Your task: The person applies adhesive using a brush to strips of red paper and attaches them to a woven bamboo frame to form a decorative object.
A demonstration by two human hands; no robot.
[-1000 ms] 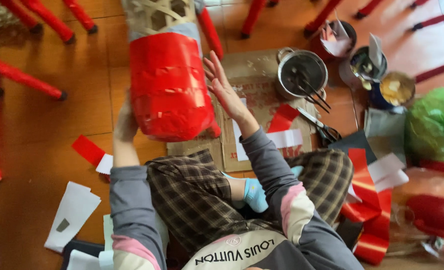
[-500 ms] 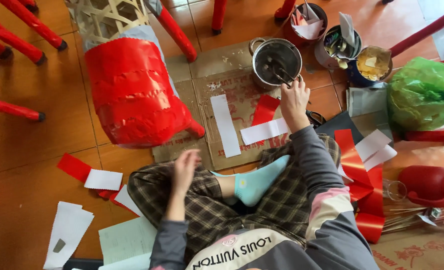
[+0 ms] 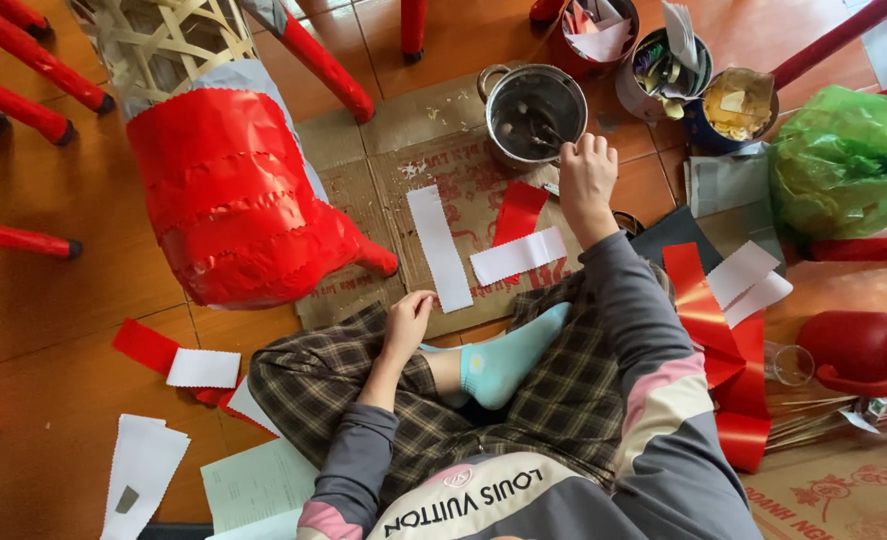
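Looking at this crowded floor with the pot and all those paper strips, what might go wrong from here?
The right hand holds a brush handle at the rim of the metal pot; drips might land on the white strip lying on the cardboard. The pot stands close to the tins, so a careless elbow may tip one. The left hand rests at the cardboard's edge, near the strip, and could smudge it.

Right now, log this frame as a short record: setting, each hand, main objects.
setting: person seated cross-legged on an orange tiled floor
right hand: at the rim of a metal pot, holding a brush handle
left hand: resting near the cardboard sheet, empty
on cardboard: long white paper strip
nearby: bamboo frame covered in red paper
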